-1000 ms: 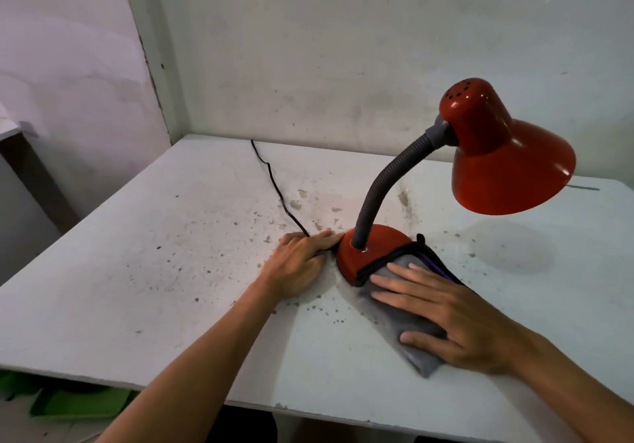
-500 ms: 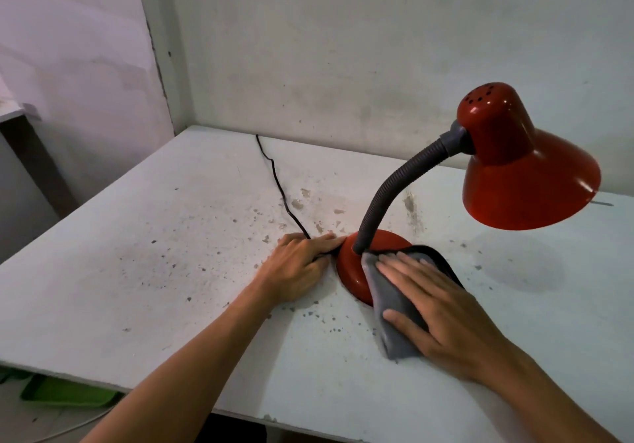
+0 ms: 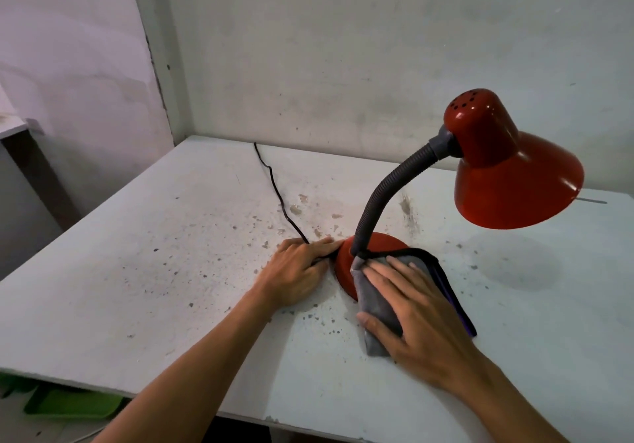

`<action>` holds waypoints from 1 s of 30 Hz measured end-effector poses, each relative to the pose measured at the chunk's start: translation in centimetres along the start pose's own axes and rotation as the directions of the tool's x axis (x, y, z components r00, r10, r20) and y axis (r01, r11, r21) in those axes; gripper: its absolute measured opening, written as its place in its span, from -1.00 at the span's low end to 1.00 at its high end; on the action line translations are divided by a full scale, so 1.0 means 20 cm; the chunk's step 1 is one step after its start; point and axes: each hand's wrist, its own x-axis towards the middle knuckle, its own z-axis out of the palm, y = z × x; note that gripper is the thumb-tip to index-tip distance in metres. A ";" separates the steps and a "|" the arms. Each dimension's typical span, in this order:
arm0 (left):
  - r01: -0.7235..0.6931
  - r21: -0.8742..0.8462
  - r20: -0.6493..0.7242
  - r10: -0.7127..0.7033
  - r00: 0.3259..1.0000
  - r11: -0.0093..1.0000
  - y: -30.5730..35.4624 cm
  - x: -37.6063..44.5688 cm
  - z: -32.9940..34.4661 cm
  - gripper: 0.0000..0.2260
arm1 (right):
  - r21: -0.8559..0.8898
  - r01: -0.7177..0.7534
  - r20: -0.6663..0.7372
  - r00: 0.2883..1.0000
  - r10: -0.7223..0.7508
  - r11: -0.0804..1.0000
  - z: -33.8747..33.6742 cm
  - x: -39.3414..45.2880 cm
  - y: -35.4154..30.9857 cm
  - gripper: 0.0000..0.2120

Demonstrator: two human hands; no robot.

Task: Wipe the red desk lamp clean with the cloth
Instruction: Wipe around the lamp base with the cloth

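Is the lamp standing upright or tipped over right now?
Upright: the red base sits flat on the table, and the gooseneck rises from it to the shade.

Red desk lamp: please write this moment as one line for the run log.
step: wiping base | right hand: flat on cloth over lamp base | left hand: bracing base, on cord | shade: untouched

speckled white table point(image 3: 144, 271), stained wall point(image 3: 343, 48), green item point(image 3: 73, 405) under table edge
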 end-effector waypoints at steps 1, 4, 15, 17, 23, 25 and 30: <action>0.000 0.003 0.001 0.000 1.000 1.000 0.00 0.00 0.00 -0.51 | 0.000 0.019 0.012 1.000 -0.019 1.000 0.00 0.01 0.01 -0.29; 0.007 0.003 0.001 -0.007 1.000 1.000 0.00 0.01 0.00 -0.53 | 0.006 0.069 0.011 0.998 -0.069 0.998 -0.01 0.02 0.05 -0.35; 0.017 -0.013 0.023 -0.016 1.000 1.000 -0.01 0.00 -0.01 -0.55 | 0.033 0.232 0.116 0.965 -0.234 0.972 -0.09 0.07 0.21 -0.41; 0.012 -0.020 0.018 -0.011 1.000 1.000 -0.02 0.01 0.00 -0.55 | 0.003 0.128 0.063 0.990 -0.128 0.992 -0.09 0.05 0.25 -0.35; 0.010 -0.030 0.009 -0.010 1.000 0.999 -0.03 0.02 0.02 -0.54 | 0.055 0.029 0.197 0.980 -0.039 0.998 -0.07 0.21 0.30 -0.24; 0.009 -0.028 0.005 -0.009 1.000 1.000 -0.03 0.02 0.01 -0.54 | 0.107 0.066 0.288 0.953 -0.094 0.992 -0.10 0.32 0.29 -0.26; 0.004 -0.005 0.003 -0.004 1.000 1.000 0.00 0.01 0.00 -0.53 | 0.133 0.075 0.322 0.940 -0.115 0.988 -0.16 0.45 0.23 -0.29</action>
